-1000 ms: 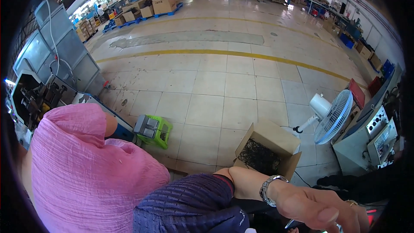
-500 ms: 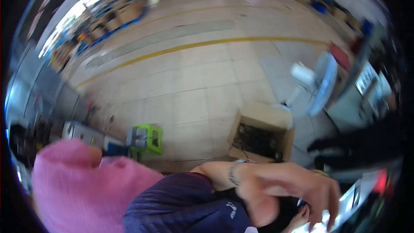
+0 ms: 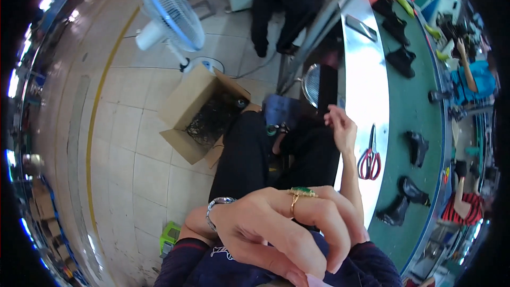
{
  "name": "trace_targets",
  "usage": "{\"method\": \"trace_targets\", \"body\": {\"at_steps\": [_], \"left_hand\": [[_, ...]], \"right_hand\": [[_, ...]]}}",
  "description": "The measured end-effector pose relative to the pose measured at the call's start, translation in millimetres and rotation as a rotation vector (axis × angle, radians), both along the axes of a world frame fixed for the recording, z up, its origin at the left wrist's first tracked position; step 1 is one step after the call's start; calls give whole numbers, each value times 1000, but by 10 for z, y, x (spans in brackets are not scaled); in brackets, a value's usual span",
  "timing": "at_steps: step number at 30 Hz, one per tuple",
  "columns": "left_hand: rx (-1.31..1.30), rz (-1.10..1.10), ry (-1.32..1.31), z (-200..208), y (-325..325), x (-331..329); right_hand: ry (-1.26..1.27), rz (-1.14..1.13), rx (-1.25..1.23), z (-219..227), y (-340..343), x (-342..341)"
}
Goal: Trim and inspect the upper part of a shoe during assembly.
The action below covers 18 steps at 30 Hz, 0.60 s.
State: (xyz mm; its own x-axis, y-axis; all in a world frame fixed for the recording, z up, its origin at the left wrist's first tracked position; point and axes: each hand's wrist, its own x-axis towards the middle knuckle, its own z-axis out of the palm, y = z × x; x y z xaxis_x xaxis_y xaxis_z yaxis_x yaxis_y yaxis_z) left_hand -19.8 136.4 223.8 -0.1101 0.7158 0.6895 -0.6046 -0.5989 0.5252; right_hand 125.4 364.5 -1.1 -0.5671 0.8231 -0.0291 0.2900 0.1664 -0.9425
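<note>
My left hand (image 3: 281, 223) is raised close up at the lower middle, wearing a bracelet (image 3: 213, 212) and a ring with a green stone (image 3: 303, 192). Its fingers curl in toward the thumb; a small pale pink bit shows at the tips, too little to name. My right hand (image 3: 342, 125) reaches forward beside the bench edge, fingers loosely bent and apart, with no object seen in it. It is nearest a long black object (image 3: 328, 87) and a round metal mesh (image 3: 312, 86). Red-handled pliers (image 3: 370, 162) lie on the shiny metal bench (image 3: 366, 95) beside my right forearm.
Right of the bench runs a green belt (image 3: 398, 138) carrying several black boots (image 3: 417, 149). A phone (image 3: 361, 27) lies at the bench's far end. An opened carton (image 3: 186, 95) with dark contents and a white fan (image 3: 172, 16) stand on the floor. Co-workers (image 3: 470, 85) sit across the belt.
My view has swung right, bringing in the bench, belt and boots. The pink cloth has left the picture. My left hand now appears nearer and more curled, and my right hand is in plain sight.
</note>
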Motion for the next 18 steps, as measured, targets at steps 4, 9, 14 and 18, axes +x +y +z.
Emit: {"method": "trace_targets", "body": {"at_steps": [4, 9, 14, 18], "left_hand": [[77, -56, -18, -119, 440, 21], [-63, 59, 45, -478, 722, 116], [-630, 12, -23, -689, 825, -113], [-796, 68, -65, -981, 801, -101]], "right_hand": [[-82, -132, 273, 278, 835, 88], [-236, -249, 397, 438, 2349, 66], [-675, -482, 903, 31, 4157, 405], [-643, -479, 871, -84, 4655, 438]]}}
